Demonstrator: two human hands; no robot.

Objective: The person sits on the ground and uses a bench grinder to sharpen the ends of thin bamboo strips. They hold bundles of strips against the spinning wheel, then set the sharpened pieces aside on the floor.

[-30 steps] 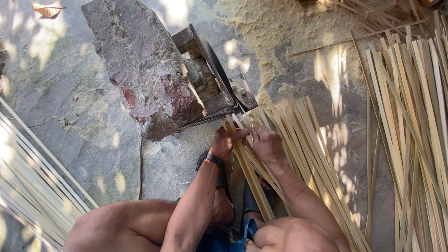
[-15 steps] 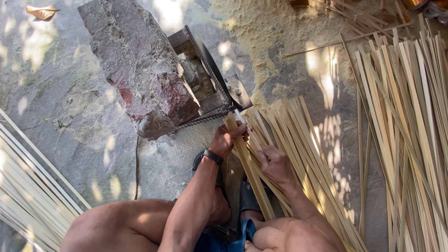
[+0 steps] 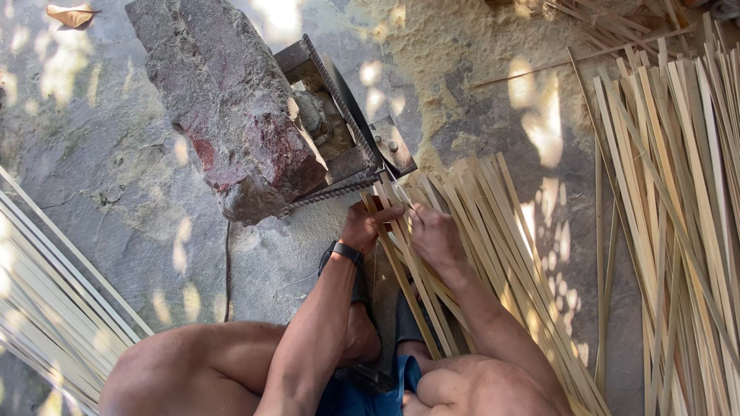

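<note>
I am squatting on the ground over a bundle of thin bamboo strips point(image 3: 493, 231). My left hand point(image 3: 368, 225), with a black wristband, grips several strips close to their ends. My right hand point(image 3: 433, 237) lies beside it, fingers closed on the same strips. The strip ends reach the edge of a small metal frame tool point(image 3: 347, 127) that is weighted by a big rough stone point(image 3: 227, 108).
A large pile of pale bamboo strips point(image 3: 678, 208) covers the ground on the right. More long strips point(image 3: 42, 300) lie at the lower left. A dry leaf point(image 3: 71, 14) rests at the upper left. The ground is sun-dappled stone and earth.
My right hand has moved back up beside the left hand near the tool, after sliding down the strips half a second ago. The left hand stayed put.
</note>
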